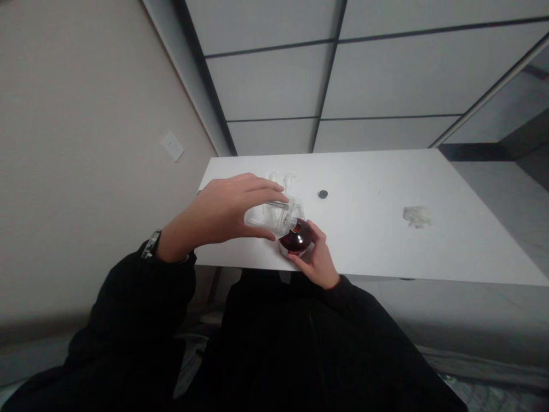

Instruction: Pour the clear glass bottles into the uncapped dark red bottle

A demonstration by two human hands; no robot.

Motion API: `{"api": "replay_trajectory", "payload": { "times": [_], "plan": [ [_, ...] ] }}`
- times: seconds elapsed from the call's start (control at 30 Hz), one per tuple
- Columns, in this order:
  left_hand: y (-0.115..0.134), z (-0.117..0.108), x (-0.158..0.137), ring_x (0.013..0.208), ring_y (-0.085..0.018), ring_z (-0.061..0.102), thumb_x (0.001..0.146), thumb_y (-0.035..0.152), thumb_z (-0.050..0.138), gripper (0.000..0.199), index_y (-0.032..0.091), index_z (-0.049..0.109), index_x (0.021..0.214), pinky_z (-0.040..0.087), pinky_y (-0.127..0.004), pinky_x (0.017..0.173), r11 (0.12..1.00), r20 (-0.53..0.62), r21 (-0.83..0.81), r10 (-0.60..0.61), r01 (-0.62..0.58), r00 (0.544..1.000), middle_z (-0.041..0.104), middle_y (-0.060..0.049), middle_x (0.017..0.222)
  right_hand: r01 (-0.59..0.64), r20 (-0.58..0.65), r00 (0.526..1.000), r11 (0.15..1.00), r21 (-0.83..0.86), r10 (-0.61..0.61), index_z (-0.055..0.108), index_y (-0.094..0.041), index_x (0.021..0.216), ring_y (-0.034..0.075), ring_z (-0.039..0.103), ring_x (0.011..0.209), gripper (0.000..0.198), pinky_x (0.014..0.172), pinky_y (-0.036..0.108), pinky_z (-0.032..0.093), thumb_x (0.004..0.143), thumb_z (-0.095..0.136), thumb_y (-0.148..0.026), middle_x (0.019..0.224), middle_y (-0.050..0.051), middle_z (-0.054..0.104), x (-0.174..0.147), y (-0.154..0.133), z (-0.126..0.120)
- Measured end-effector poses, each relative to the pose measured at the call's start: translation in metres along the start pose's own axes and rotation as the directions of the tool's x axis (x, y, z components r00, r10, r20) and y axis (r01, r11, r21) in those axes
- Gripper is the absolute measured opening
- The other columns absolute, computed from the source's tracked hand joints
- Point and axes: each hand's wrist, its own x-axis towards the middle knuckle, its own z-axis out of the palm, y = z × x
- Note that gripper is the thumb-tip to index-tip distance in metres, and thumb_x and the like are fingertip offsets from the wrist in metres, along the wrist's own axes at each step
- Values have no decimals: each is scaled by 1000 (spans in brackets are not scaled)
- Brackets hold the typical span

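My left hand (pixel 234 207) is closed around a clear bottle (pixel 268 220), tipped over to the right so its mouth meets the opening of a dark red-brown bottle (pixel 297 239). I cannot make out whether liquid is flowing between them. The dark bottle is round-shouldered and stands near the table's front edge. My right hand (pixel 316 257) grips its right side, with thumb in front and fingers behind. Behind the two bottles lie some clear, see-through items (pixel 283 182), partly hidden by my left hand. A small dark round cap (pixel 322 194) rests on the table a little farther back.
The white table (pixel 364 240) reaches far to the right. A crumpled, translucent piece (pixel 417 217) lies on its right part. White panelled doors (pixel 274 86) stand behind the table, and a wall with a socket (pixel 172 146) is at the left.
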Motion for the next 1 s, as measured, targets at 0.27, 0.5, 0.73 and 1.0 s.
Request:
{"api": "replay_trajectory", "payload": {
  "times": [0.27,0.5,0.73,1.0],
  "plan": [
    [1,-2,1,128,-28,68,95,61,69,52,28,71,135,55,-38,102,1000,18,-5,-5,5,1000,73,-7,141,-1,9,1000,1000,-9,1,18,-24,167,38,62,140,98,114,59,56,93,75,-53,156,22,54,0,-1,0],
    [4,-4,4,129,-29,68,95,58,70,50,30,69,138,56,-39,100,1000,50,18,0,-1,999,72,-7,143,-34,9,999,999,29,33,20,-23,167,40,59,143,99,119,62,51,91,77,-52,158,22,52,-2,0,1],
    [6,-8,7,129,-28,67,95,53,72,45,32,71,135,56,-38,99,1000,66,23,12,-14,998,72,-7,144,-41,29,999,999,18,41,17,-25,166,40,56,146,99,118,64,51,92,76,-53,158,22,50,0,-1,1],
    [8,-11,11,128,-29,67,96,54,71,44,32,72,134,56,-38,97,998,79,51,30,-34,996,72,-7,143,-26,13,1000,1000,-1,26,18,-24,166,40,57,144,98,117,63,52,93,75,-54,157,22,51,-1,0,1]
  ]
}}
